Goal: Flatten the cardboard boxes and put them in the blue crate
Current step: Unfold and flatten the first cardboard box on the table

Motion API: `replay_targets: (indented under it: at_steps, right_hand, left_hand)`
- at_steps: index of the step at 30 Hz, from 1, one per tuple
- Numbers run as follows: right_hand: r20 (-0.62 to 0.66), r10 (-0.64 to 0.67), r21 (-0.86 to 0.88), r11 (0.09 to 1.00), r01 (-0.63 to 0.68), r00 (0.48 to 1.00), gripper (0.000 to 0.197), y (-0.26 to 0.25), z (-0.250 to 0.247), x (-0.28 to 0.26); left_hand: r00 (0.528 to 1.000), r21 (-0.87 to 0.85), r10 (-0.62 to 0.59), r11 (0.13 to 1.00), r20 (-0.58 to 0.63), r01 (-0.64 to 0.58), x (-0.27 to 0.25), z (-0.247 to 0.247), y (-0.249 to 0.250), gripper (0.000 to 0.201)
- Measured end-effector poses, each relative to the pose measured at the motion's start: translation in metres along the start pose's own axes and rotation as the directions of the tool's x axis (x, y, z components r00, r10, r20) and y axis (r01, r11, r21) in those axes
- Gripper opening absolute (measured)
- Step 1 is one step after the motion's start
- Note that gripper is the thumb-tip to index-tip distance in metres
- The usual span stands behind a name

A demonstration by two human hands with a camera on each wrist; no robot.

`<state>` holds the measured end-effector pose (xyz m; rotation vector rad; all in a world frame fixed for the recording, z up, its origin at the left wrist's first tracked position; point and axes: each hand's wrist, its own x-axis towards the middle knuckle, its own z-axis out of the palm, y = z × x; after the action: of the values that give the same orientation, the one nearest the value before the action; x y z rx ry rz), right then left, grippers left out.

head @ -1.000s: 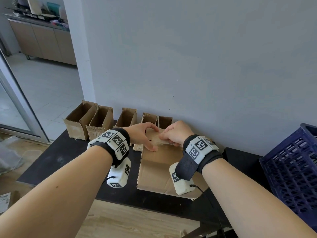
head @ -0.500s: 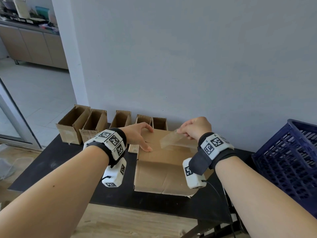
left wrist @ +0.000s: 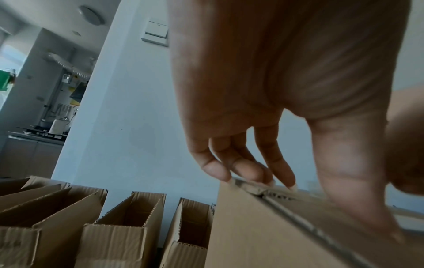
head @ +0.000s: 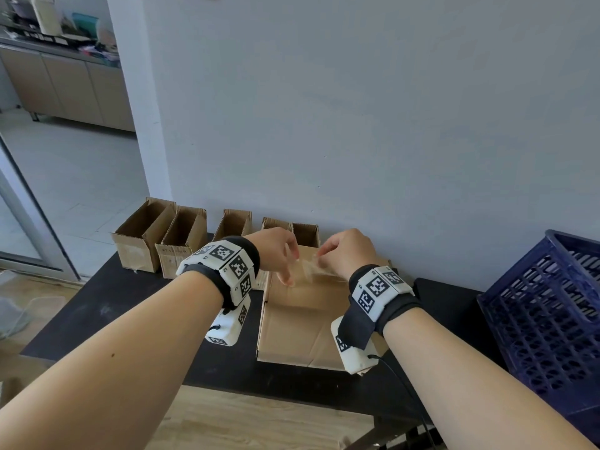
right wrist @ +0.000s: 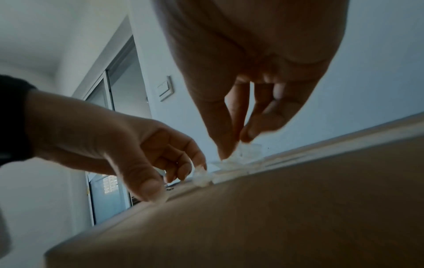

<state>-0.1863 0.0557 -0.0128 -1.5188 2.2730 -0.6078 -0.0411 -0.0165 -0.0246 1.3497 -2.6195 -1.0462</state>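
Observation:
A closed cardboard box [head: 298,323] lies on the black table in front of me, its top also seen in the left wrist view [left wrist: 263,235]. My right hand [head: 344,254] pinches a strip of clear tape [head: 308,269] between thumb and fingers above the box's far edge; the right wrist view shows the crumpled tape [right wrist: 247,150] at the fingertips. My left hand [head: 279,251] is just left of it, fingertips [left wrist: 241,170] resting on the box's far edge next to the tape. The blue crate [head: 548,319] stands at the right.
Several open-topped cardboard boxes [head: 181,235] stand in a row along the wall behind and left of the box in front. The black table [head: 130,306] ends at a front edge over a wooden floor. A doorway opens at the left.
My right hand, which had pulled the tape strip out to the right, has come back towards the left hand. The tape now hangs crumpled between the two hands.

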Motion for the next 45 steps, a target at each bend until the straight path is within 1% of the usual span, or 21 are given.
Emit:
replay_targets:
  at_steps: [2,3,5,8,9,10,12,15,18,20,23,24,27,29,32,34,37,40,42,45]
  right_hand:
    - [0.099,-0.005,-0.022,1.000,0.007,0.995,0.013,-0.002,0.005,-0.001]
    - [0.121,0.001,-0.019,1.000,0.002,0.993,0.012,-0.002,0.007,-0.002]
    - [0.131,0.005,-0.010,1.000,-0.003,0.991,0.010,-0.004,0.009,-0.001]
    - [0.150,-0.017,-0.090,0.995,0.031,0.988,0.030,-0.004,0.014,0.002]
    - [0.141,-0.029,-0.124,0.991,0.046,0.990,0.034,-0.004,0.016,0.001]
    - [0.127,-0.039,-0.145,0.988,0.058,0.991,0.034,-0.004,0.017,0.001]
    - [0.100,-0.055,-0.149,0.986,0.070,0.993,0.027,-0.004,0.019,0.000]
    - [0.083,-0.080,-0.113,0.990,0.089,0.993,0.011,-0.005,0.018,-0.001]
    - [0.082,-0.070,-0.069,0.995,0.076,0.994,0.005,-0.004,0.018,-0.002]
    - [0.090,-0.039,-0.006,0.999,0.040,0.995,0.008,-0.003,0.015,-0.001]
    - [0.128,0.025,0.144,0.989,-0.043,0.991,0.027,0.001,0.008,-0.001]
    - [0.134,0.037,0.172,0.983,-0.060,0.990,0.029,0.003,0.007,-0.002]
    - [0.138,0.032,0.157,0.986,-0.054,0.990,0.017,0.010,0.004,-0.002]
    - [0.145,0.029,0.145,0.988,-0.051,0.989,0.014,0.015,0.002,-0.003]
    - [0.123,0.042,0.152,0.986,-0.060,0.991,0.017,0.024,-0.005,-0.003]
    - [0.080,0.064,0.165,0.983,-0.077,0.995,0.016,0.031,-0.014,-0.002]
    - [0.000,0.125,0.209,0.970,-0.122,0.992,0.012,0.046,-0.031,0.000]
    - [-0.021,0.153,0.191,0.971,-0.146,0.988,0.009,0.059,-0.044,0.002]
    - [-0.037,0.140,0.161,0.978,-0.132,0.989,0.008,0.060,-0.044,0.002]
    - [-0.100,0.100,0.116,0.989,-0.088,0.990,0.007,0.054,-0.040,0.002]
  left_hand:
    - [1.000,-0.020,-0.008,1.000,0.008,0.008,0.001,0.001,-0.002,0.049]
    - [1.000,-0.025,-0.009,1.000,0.008,0.010,0.001,0.001,-0.002,0.050]
    - [1.000,-0.033,-0.017,0.999,0.011,0.018,0.001,0.001,-0.002,0.051]
    - [0.999,-0.033,-0.034,0.999,0.022,0.035,0.002,0.001,0.000,0.053]
    - [0.999,-0.028,-0.037,0.999,0.022,0.038,0.002,0.001,0.001,0.054]
    - [0.999,-0.026,-0.039,0.999,0.022,0.040,0.002,0.001,0.001,0.055]
    - [0.999,-0.030,-0.042,0.999,0.020,0.042,0.001,0.001,0.001,0.058]
    - [0.999,-0.039,-0.042,0.998,0.009,0.042,0.000,0.001,0.000,0.065]
    - [1.000,-0.032,-0.029,0.999,0.005,0.029,-0.001,0.000,0.004,0.071]
    - [1.000,-0.024,-0.009,1.000,0.011,0.009,-0.001,0.000,0.010,0.072]
    - [0.999,-0.028,-0.002,1.000,0.050,0.003,0.000,0.007,0.019,0.072]
    - [0.998,-0.029,-0.008,1.000,0.065,0.010,0.001,0.010,0.021,0.073]
    - [0.997,-0.011,-0.019,1.000,0.070,0.020,0.004,0.015,0.026,0.074]
    - [0.997,0.007,-0.032,0.999,0.073,0.031,0.006,0.016,0.028,0.078]
    - [0.996,0.025,-0.056,0.998,0.075,0.054,0.008,0.016,0.029,0.080]
    - [0.994,0.039,-0.075,0.997,0.081,0.072,0.009,0.016,0.030,0.080]
    - [0.993,0.045,-0.086,0.996,0.085,0.082,0.008,0.015,0.031,0.080]
    - [0.992,0.038,-0.092,0.995,0.089,0.089,0.009,0.015,0.033,0.080]
    - [0.992,0.046,-0.087,0.995,0.090,0.083,0.008,0.015,0.034,0.079]
    - [0.994,0.040,-0.070,0.997,0.078,0.067,0.008,0.016,0.035,0.078]
